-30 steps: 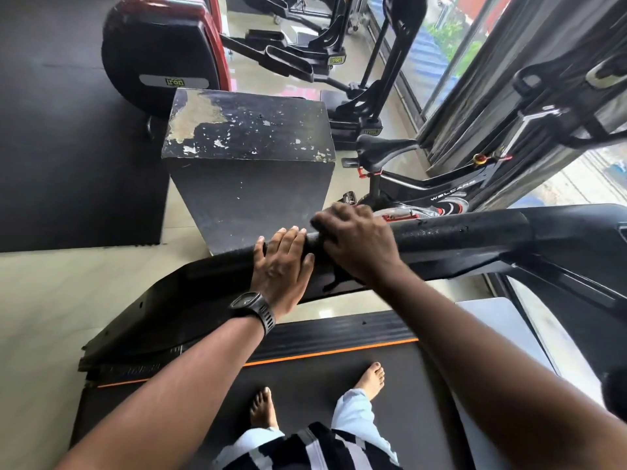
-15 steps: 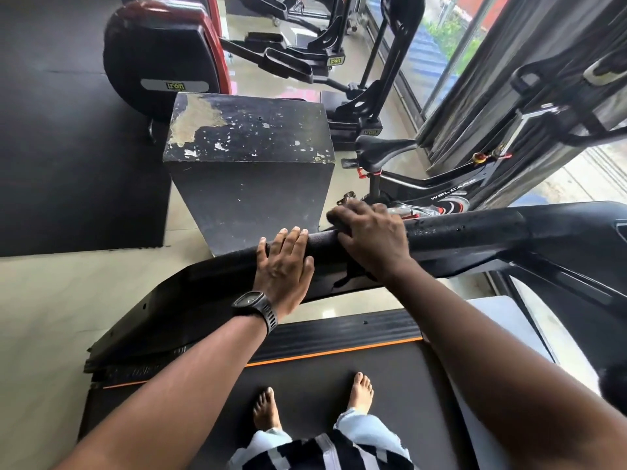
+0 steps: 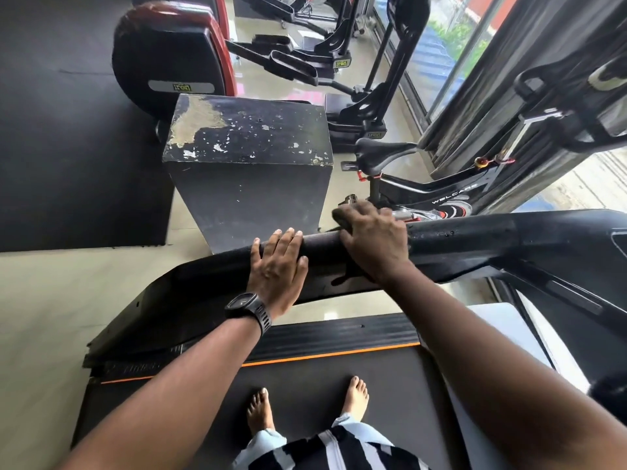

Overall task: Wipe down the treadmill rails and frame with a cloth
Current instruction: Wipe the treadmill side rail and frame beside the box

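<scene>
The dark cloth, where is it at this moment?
In the head view, the dark cloth lies right of centre under the right hand, pressed on the black padded treadmill rail, close beside the left hand.

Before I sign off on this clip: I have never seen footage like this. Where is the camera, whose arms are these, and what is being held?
No robot is involved. The camera sits on a person's head and looks forward and down, so the two arms are the wearer's own. The person stands barefoot on the treadmill belt, facing its black side rail. The left hand, with a watch on the wrist, lies flat on the rail with straight fingers and holds nothing. The right hand curls over the rail and presses what looks like a dark cloth against it. The cloth is nearly the rail's colour, so only an edge shows. Beyond the rail, a worn black box and an exercise bike stand on the floor.
</scene>
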A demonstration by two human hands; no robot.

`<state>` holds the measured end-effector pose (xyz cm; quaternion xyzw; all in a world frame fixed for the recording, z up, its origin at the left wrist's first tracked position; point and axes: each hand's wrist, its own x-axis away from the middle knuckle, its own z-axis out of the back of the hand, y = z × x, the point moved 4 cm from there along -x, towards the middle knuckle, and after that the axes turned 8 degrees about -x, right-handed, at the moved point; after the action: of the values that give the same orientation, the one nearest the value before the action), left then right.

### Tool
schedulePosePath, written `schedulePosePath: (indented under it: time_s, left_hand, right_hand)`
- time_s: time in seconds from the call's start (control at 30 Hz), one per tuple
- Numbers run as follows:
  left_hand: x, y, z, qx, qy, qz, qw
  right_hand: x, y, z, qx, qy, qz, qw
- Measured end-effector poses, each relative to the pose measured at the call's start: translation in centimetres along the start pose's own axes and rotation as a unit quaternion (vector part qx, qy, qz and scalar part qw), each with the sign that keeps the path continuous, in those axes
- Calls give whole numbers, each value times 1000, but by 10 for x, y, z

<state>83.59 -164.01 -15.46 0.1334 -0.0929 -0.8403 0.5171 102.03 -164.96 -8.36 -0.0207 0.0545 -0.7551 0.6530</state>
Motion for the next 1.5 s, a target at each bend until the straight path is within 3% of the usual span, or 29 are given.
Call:
schedulePosePath:
  time_s: [0.07,0.17,0.27,0.33,0.43,0.53,0.67,0.77,0.87,0.97,1.13,1.23,1.33,1.4,1.5]
  left_hand:
    - [-1,5,-1,-1,4,-3,1000]
    - [-2,10,-2,1,23,3,1000]
    - [-2,11,-2,1,38,5,999]
    - [-2,12,-2,-5,32,0,999]
    - [-1,14,-3,-7,23,-3,1000]
    - [-2,17,-4,-6,23,4,1000]
    - [-3,21,-4,-10,43,3,999]
    - [-4,24,-3,-12,37,1,999]
    - [-4,26,-4,-17,29,5,999]
    - [-5,28,-5,-17,26,11,999]
    - [-5,33,-4,-12,41,1,999]
    - [-7,39,-4,-12,38,4,999]
    - [-8,41,-6,-16,32,10,999]
    - [-8,42,-6,-17,28,11,999]
    - [-8,43,-6,-19,33,12,999]
  right_hand:
    - [24,1,-3,11,67,-39,997]
    - [59,-24,-28,35,112,11,993]
    - [36,-37,-28,26,100,114,988]
    - [8,-32,-14,28,31,139,989]
    - [-8,0,-1,-8,-3,52,999]
    - [32,0,-8,28,79,-14,996]
    - [52,-27,-29,26,112,77,990]
    - [10,-23,-12,13,56,140,988]
    - [-11,9,2,-37,-12,55,998]
    - [22,17,-2,3,73,-15,997]
    - [49,-15,-30,26,116,95,988]
    - [7,-8,-11,25,45,141,989]
    - [-10,24,2,-22,-16,42,999]
    - [6,31,2,-12,18,-20,1000]
    - [48,6,-14,28,78,-10,997]
